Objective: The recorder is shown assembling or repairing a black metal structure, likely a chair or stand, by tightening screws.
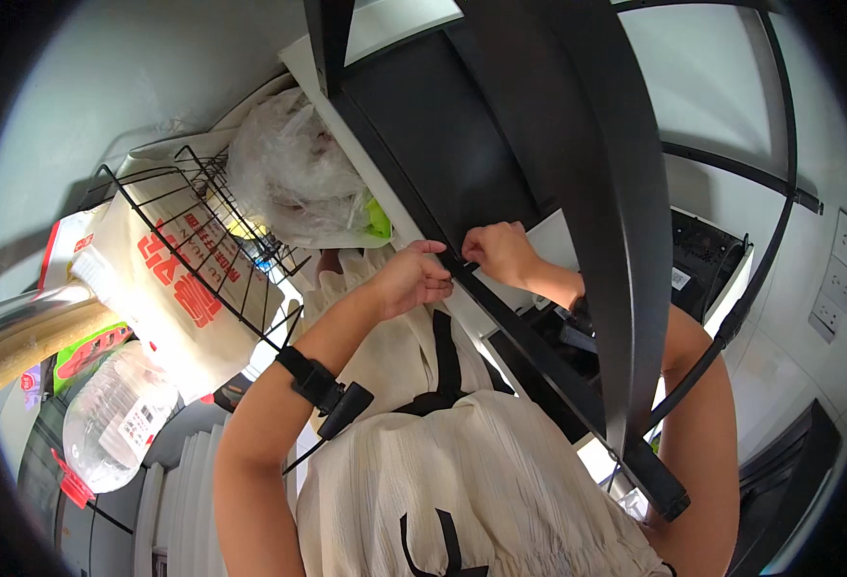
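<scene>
A long black metal bar [529, 338] slants from the middle of the view down to the lower right. At its upper end my left hand [412, 282] is closed, its curled fingers and thumb against the bar's left edge. Across from it my right hand [503, 253] is closed in a pinch close to the same spot. Whatever lies between those fingertips is too small to make out. A broad black upright [625, 192] rises in front of my right forearm and hides part of it. Beyond the hands lies a dark panel [443, 125] edged by a white board.
At the left hangs a black wire basket [214, 207] near a paper bag [169, 279] with red print. Crumpled clear plastic bags [294, 173] sit behind it. A clear plastic jug [116, 418] with a red cap lies lower left. Wall sockets [837, 279] are at the right.
</scene>
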Action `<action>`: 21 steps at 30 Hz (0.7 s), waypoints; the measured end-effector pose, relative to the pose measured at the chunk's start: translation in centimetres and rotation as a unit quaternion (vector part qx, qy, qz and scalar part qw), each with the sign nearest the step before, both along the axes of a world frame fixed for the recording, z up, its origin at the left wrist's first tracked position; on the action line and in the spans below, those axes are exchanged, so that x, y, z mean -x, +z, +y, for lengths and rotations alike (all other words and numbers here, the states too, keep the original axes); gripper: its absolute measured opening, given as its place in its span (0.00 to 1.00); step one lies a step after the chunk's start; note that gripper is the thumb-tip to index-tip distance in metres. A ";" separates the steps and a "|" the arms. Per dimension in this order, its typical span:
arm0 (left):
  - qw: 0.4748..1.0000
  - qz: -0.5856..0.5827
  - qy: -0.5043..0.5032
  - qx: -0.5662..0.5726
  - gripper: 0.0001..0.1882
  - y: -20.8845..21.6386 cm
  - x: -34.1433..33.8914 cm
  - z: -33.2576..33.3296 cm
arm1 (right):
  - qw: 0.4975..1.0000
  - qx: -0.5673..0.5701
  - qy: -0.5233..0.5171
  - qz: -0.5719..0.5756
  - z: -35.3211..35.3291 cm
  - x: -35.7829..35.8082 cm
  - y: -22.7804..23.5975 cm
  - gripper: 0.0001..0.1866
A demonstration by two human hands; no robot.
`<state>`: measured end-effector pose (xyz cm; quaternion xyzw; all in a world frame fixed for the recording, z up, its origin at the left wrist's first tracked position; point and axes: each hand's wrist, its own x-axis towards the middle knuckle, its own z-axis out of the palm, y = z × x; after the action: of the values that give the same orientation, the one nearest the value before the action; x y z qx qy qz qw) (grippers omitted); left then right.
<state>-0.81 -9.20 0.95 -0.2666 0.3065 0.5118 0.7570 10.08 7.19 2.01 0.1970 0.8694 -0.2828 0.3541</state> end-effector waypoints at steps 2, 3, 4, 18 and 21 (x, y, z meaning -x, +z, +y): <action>1.000 0.001 0.005 -0.008 0.28 -0.7 -0.3 -0.3 | 1.000 -0.011 -0.001 0.013 -0.3 0.2 0.0 0.04; 1.000 0.001 0.002 -0.012 0.28 -0.8 -0.4 -0.2 | 1.000 -0.016 -0.011 0.004 -0.2 0.0 -0.2 0.04; 1.000 0.002 -0.002 -0.016 0.28 -1.0 -0.4 -0.2 | 1.000 -0.020 -0.020 -0.005 0.0 -0.2 -0.5 0.04; 1.000 0.003 -0.002 -0.015 0.27 -0.8 -0.5 -0.4 | 1.000 -0.021 -0.016 0.011 -0.1 -0.6 -0.7 0.04; 1.000 0.004 -0.001 -0.018 0.27 -0.9 -0.6 -0.4 | 0.999 -0.032 -0.013 0.003 0.0 -0.5 -0.9 0.05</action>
<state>-0.22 -9.58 0.05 -0.2507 0.3003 0.5179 0.7608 10.63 7.14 1.10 0.2192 0.8762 -0.2600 0.3414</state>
